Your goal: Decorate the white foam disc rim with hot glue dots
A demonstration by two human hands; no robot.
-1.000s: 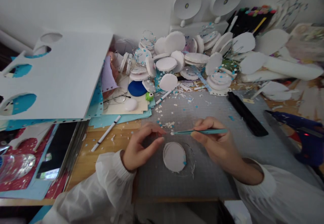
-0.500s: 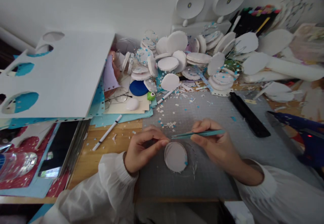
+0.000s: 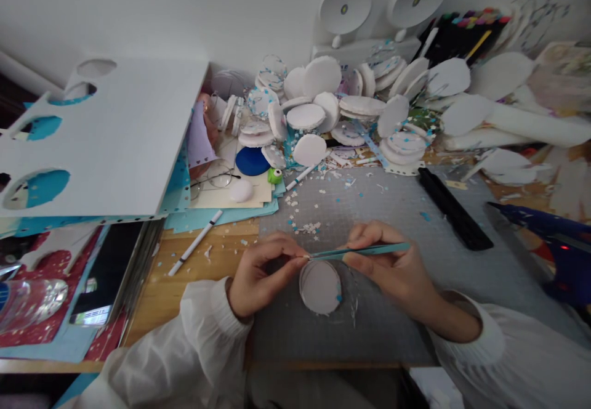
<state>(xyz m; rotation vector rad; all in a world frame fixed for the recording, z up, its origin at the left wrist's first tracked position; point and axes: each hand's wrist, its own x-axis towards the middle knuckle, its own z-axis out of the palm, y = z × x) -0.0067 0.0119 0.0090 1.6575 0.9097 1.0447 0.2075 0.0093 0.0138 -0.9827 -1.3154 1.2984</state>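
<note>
Teal tweezers (image 3: 364, 250) are held in my right hand (image 3: 392, 267), their tip pointing left. That tip meets the pinched thumb and forefinger of my left hand (image 3: 268, 273); whatever tiny thing lies between those fingers is too small to name. Just below both hands, a white round disc (image 3: 321, 287) lies on the grey cutting mat (image 3: 388, 335). Thin wire loops run round its edge and off to the right, with a small blue piece at the right rim. Tiny white and blue paper shapes (image 3: 309, 228) are scattered behind my left hand.
Many white discs (image 3: 307, 116) are piled at the back. A black cutter-like tool (image 3: 455, 209) lies to the right, near a dark blue glue gun (image 3: 554, 242) with a red light. White board with round holes (image 3: 124, 138) and a white pen (image 3: 196, 242) are left.
The tweezers' tip has closed and moved slightly left and down, up to my left fingertips. My right hand shifted a little with it; the disc stays put.
</note>
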